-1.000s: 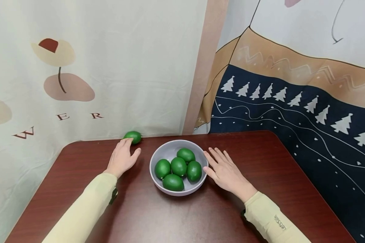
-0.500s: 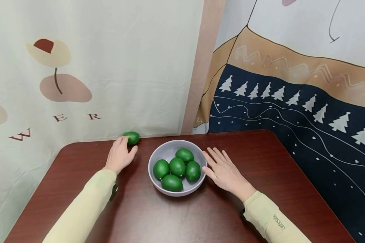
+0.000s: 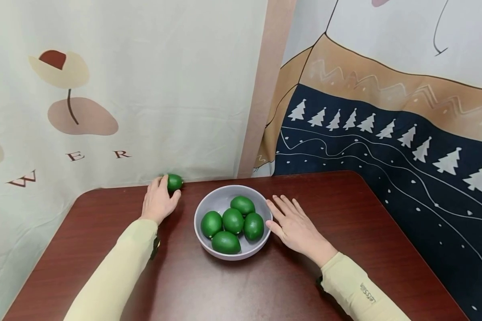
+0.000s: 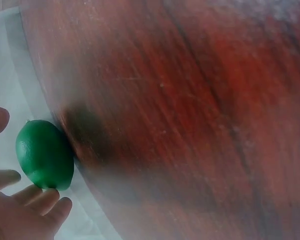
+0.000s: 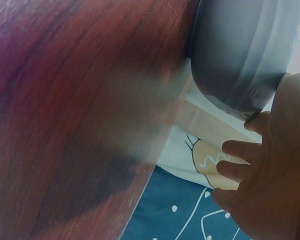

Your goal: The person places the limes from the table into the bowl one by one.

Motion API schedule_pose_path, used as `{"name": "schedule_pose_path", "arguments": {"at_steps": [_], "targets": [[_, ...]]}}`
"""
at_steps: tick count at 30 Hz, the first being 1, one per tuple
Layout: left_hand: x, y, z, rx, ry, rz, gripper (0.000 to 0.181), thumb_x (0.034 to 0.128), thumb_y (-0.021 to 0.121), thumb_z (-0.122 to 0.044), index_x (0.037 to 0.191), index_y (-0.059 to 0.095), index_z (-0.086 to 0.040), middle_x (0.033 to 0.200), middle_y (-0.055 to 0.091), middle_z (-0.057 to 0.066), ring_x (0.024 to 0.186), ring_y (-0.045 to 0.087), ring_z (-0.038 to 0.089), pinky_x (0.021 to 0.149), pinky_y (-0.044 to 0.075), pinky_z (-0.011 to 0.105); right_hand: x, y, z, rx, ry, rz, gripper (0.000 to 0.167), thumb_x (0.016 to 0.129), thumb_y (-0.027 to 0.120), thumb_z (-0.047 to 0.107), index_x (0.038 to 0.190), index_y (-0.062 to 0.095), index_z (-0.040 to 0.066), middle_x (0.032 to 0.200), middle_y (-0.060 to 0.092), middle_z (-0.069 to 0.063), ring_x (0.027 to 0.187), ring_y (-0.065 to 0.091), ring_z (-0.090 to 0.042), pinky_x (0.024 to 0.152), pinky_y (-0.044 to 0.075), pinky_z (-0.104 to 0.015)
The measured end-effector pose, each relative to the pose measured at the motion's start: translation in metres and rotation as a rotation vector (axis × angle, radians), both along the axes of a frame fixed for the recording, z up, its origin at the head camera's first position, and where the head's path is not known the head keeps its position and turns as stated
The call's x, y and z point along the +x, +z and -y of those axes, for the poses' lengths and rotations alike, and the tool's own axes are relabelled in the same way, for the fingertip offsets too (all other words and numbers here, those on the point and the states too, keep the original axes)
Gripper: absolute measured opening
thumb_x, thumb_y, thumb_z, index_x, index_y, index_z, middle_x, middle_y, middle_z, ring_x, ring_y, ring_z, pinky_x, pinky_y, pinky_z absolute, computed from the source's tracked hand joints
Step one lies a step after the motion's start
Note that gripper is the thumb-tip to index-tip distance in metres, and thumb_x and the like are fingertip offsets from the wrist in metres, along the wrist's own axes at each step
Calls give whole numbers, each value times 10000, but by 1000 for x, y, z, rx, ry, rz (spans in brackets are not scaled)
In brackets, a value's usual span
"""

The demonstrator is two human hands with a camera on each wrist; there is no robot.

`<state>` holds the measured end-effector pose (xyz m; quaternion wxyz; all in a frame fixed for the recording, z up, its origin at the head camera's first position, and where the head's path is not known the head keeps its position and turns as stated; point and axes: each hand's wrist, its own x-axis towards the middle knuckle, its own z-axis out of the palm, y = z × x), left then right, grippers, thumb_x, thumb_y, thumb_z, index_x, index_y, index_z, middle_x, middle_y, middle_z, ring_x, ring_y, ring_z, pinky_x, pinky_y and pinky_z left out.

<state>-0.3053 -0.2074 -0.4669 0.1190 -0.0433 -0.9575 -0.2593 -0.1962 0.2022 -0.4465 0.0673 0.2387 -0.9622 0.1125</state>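
At the table's far edge lies a single green lime (image 3: 174, 182). My left hand (image 3: 158, 201) reaches to its left side; in the left wrist view fingertips (image 4: 51, 196) touch one end of the lime (image 4: 44, 154), and the thumb stands apart from it. A grey bowl (image 3: 201, 240) sits mid-table with several green limes (image 3: 233, 220) inside. On its right, my right hand (image 3: 298, 227) has its fingers spread and touches the bowl's side. In the right wrist view, fingertips (image 5: 252, 124) meet the bowl (image 5: 240, 55) near its rim.
The dark red wooden table (image 3: 209, 290) ends at the back against a pale printed curtain (image 3: 176, 89). A navy cloth with white trees (image 3: 369, 147) hangs beyond the table's right side.
My left hand has moved slightly further forward along the lime's left side. The right hand stays at the bowl. The whole head view has shifted a little left.
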Motion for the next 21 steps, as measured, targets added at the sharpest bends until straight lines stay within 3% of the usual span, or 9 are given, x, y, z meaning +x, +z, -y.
{"name": "schedule_pose_path", "arguments": {"at_steps": [10,21], "targets": [[-2,3,1,13,-6,31,724,955,600,-253,1574,346,22,1492,341,338,1322,378,528,1011,412,682,0,1,1,-1,0,-3,640,1073,494,465,1595,409,104,1642,367,-178,1546,278,-384,1260,194,-574],[-5,5,-1,20,-12,56,608,932,646,-257,1466,486,-15,1514,368,302,1329,416,503,982,437,679,0,-1,1,-5,3,-12,640,1072,498,463,1591,414,99,1636,377,-183,1543,287,-384,1258,201,-576]]}}
